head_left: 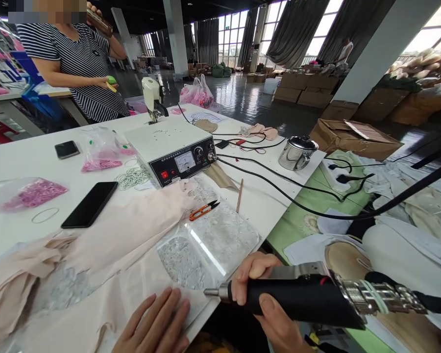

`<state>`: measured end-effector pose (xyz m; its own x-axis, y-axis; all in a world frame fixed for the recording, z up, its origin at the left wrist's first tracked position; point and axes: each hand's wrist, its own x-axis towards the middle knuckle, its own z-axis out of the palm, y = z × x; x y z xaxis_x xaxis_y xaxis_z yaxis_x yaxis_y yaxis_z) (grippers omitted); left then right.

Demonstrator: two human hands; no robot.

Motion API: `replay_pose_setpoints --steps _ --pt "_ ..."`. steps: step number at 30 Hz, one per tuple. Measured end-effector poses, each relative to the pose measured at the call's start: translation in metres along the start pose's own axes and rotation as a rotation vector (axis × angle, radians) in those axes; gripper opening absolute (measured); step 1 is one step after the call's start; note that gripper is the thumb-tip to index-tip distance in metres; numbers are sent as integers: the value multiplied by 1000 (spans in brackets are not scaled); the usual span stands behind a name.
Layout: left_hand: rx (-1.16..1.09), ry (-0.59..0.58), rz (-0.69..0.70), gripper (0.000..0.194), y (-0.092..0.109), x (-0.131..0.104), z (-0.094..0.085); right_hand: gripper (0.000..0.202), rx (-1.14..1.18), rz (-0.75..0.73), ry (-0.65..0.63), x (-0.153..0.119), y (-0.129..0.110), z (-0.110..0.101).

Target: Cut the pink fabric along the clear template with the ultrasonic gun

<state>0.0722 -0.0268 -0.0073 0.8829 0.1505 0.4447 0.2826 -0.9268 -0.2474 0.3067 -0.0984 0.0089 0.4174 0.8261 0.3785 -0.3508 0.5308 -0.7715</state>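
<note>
My right hand (268, 304) is wrapped round a black handheld ultrasonic tool (297, 296) with a metal tip and a cable at its back end. The tip points left and lies at the edge of a pale pink fabric piece (132, 284); I cannot tell whether it touches. Flat on that fabric rests my left hand (158, 321), fingers stretched out, just left of the tip. Beneath the fabric is a clear sheet over a speckled grey surface (228, 240). Orange-handled thread snips (202, 211) lie on the sheet beyond both hands.
A control box (180, 157) with a dial stands mid-table. Its black cable (264, 181) runs right past a steel mug (297, 153). A phone (90, 205), bags of pink pieces (33, 193) and more fabric lie left. A person in a striped top (84, 63) stands across the table.
</note>
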Motion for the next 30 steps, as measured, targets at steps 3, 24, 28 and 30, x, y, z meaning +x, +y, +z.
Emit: replay_pose_setpoints --steps 3,24,28,30 --pt "3 1 9 31 1 4 -1 17 -1 -2 6 -2 -3 1" --pt "87 -32 -37 39 10 19 2 15 -87 -22 -59 -8 -10 -5" --pt "98 -46 -56 42 11 19 3 14 -70 0 -58 -8 -11 -4" --pt "111 -61 -57 44 12 19 3 13 -56 27 -60 -9 -13 -3"
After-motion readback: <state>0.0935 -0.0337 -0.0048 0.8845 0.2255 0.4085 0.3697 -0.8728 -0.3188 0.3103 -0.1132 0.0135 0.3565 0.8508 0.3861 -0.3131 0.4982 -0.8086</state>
